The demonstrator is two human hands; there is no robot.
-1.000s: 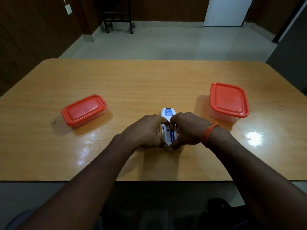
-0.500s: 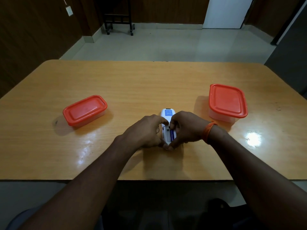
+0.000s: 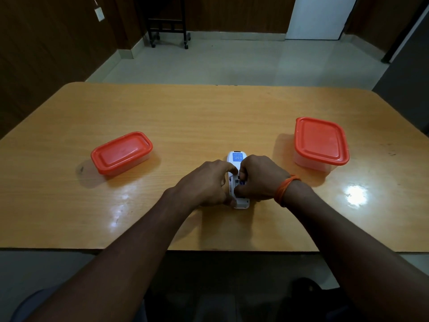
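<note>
A white remote control (image 3: 236, 158) lies face down near the middle of the wooden table (image 3: 209, 112), a blue label on its far end and its battery compartment uncovered. My left hand (image 3: 204, 182) grips the remote's left side with curled fingers. My right hand (image 3: 260, 177), an orange band on its wrist, curls over the compartment, its fingertips pinching a blue-marked battery inside. Most of the compartment is hidden by my fingers.
An orange-lidded plastic box (image 3: 121, 152) stands at the table's left, and a squarer orange-lidded box (image 3: 321, 142) at the right. Beyond the table are tiled floor, a dark wheeled stand (image 3: 168, 24) and a white door (image 3: 320, 17).
My right hand has shifted left over the battery compartment, covering more of the blue batteries. The left hand and remote stay in place.
</note>
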